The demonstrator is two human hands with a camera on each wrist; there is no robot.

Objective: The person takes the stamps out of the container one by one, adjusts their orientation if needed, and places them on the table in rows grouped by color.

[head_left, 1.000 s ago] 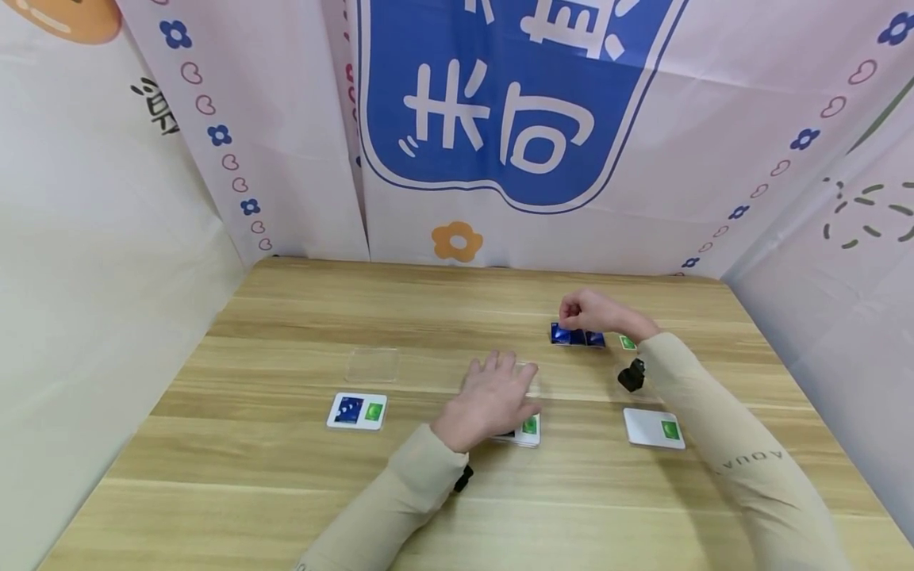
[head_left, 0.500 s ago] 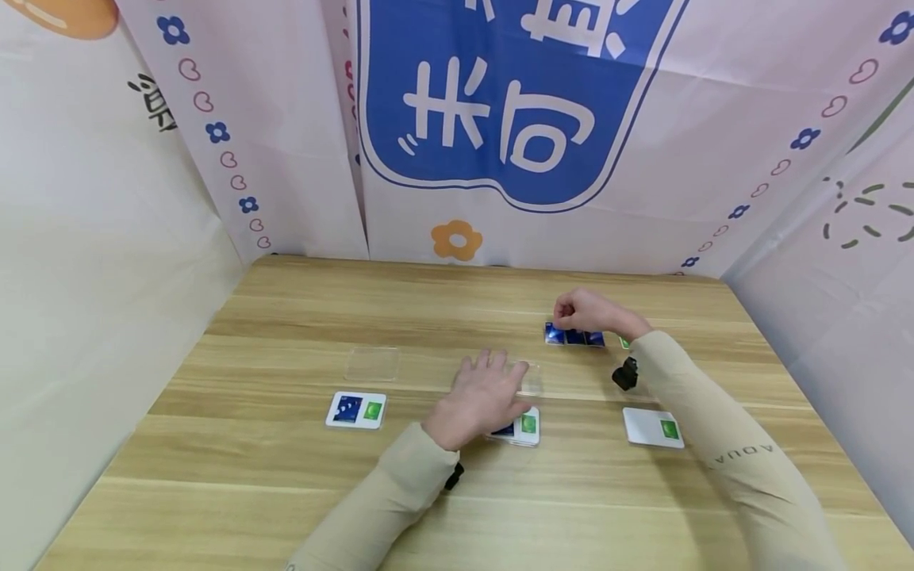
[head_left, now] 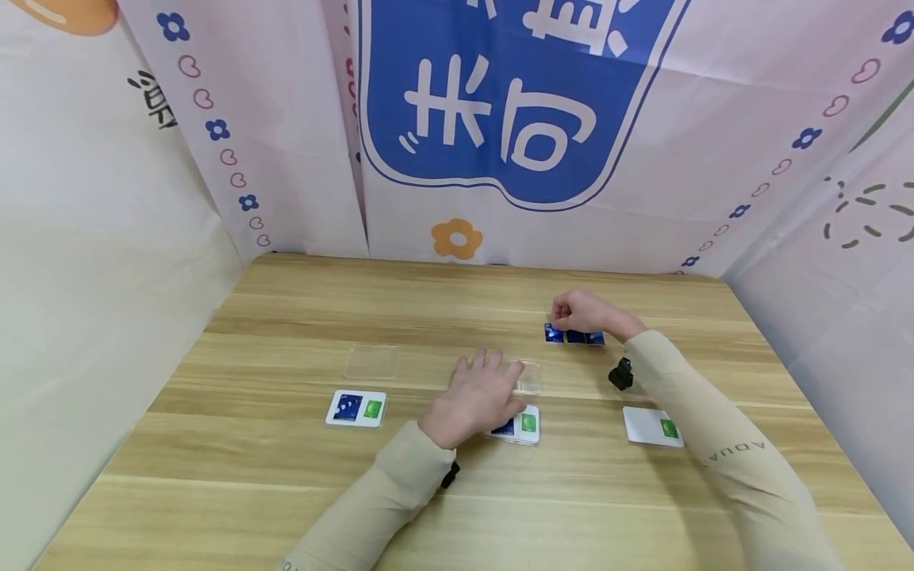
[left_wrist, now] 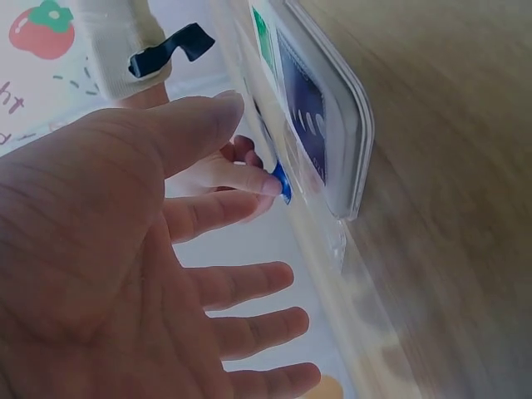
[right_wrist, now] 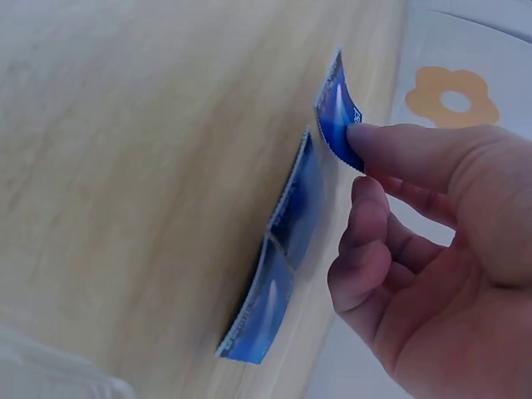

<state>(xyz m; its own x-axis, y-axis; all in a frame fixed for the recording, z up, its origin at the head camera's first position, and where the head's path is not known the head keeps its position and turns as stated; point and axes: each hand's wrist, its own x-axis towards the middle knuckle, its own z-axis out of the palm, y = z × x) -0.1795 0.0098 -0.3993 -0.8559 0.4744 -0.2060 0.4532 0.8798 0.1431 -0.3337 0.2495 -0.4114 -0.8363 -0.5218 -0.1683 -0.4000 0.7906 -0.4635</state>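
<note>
Near the table's back right, my right hand [head_left: 581,311] pinches a blue postage stamp [right_wrist: 336,116] at its edge between thumb and finger; the stamp is slightly bent. Two more blue stamps [right_wrist: 283,241] lie beside it in a row, a small gap away. My left hand [head_left: 474,403], fingers spread and straight, is over the middle of the table and holds nothing. Partly under it are a clear plastic piece [head_left: 530,379] and a small stack of white cards [left_wrist: 353,158], the top one bearing a blue and a green picture.
At left lies a white card [head_left: 333,412] with blue and green pictures, a clear plastic piece [head_left: 372,362] behind it. At right, a white card [head_left: 643,428] carries only a green picture. Printed curtains [head_left: 307,159] stand behind and on both sides of the wooden table.
My right hand has shifted slightly left with the pinched stamp, so it now lies apart from the others. The left hand has drifted a little left. A green stamp has passed behind the right wrist.
</note>
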